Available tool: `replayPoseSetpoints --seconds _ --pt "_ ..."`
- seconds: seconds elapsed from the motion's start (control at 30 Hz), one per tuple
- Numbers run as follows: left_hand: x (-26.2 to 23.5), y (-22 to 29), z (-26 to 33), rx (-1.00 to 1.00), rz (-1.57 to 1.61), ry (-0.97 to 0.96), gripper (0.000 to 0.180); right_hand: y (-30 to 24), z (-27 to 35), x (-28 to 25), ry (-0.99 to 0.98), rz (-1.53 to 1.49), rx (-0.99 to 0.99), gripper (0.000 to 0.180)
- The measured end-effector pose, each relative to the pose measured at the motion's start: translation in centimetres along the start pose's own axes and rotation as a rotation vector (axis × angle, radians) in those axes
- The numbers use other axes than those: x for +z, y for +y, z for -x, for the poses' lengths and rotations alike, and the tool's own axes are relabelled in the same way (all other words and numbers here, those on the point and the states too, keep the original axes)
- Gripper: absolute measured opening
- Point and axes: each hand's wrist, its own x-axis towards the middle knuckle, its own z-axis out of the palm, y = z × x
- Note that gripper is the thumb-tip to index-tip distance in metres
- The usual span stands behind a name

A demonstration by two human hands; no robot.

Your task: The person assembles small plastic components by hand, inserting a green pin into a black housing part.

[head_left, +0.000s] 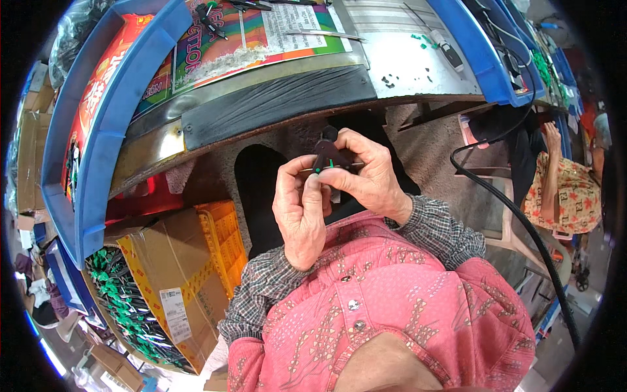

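Observation:
Between my two hands, just in front of the bench edge, is a small black plastic part (pixel 324 155) with bright green bits on it. The fingertips of my left hand (pixel 299 212) are pinched together at its near left side. My right hand (pixel 370 171) grips it from the right, thumb across the front and fingers bent behind. A thin, pale rod-like piece sticks out sideways by the right fingers. My fingers cover much of the part, so its exact kind cannot be made out.
A black pad (pixel 281 108) lines the bench edge. Behind it lie a colourful printed sheet (pixel 261 39), tweezers (pixel 326 34) and a slim corded tool (pixel 447 52). Blue bins (pixel 98 144) flank it. A cardboard box (pixel 176 261) holds many black-green pieces. A cable (pixel 522 219) hangs right; another person sits beyond.

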Motion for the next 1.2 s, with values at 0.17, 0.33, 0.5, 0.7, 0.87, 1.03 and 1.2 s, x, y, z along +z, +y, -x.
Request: replayPoseSetpoints --seconds 0.17,0.33,0.5,0.7,0.87,1.03,1.2 --pt "-0.2 -0.2 -0.2 -0.003 -0.011 0.001 0.018 -0.4 0.1 0.0 -0.015 -0.025 -0.019 0.022" --pt "0.0 -0.3 -0.1 0.028 -0.012 -0.006 0.018 0.3 0.5 -0.5 -0.043 -0.023 0.18 0.02" --pt "-0.1 -0.2 -0.3 0.048 -0.026 0.006 0.017 -0.8 0.0 0.1 -0.003 0.035 -0.015 0.02" --pt "0.1 0.0 -0.3 0.031 0.023 -0.006 0.017 0.1 0.2 -0.5 -0.031 0.055 -0.006 0.021" --pt "-0.1 0.1 -0.4 0.069 -0.034 0.0 0.016 -0.7 -0.2 -0.3 -0.016 0.021 -0.01 0.02" --pt "0.2 0.1 -0.4 0.039 -0.014 -0.001 0.016 -0.1 -0.2 -0.6 -0.027 0.092 -0.051 0.022" --pt "0.0 0.0 -0.4 0.056 -0.054 0.006 0.015 -0.7 -0.4 -0.7 -0.029 0.076 -0.094 0.022"
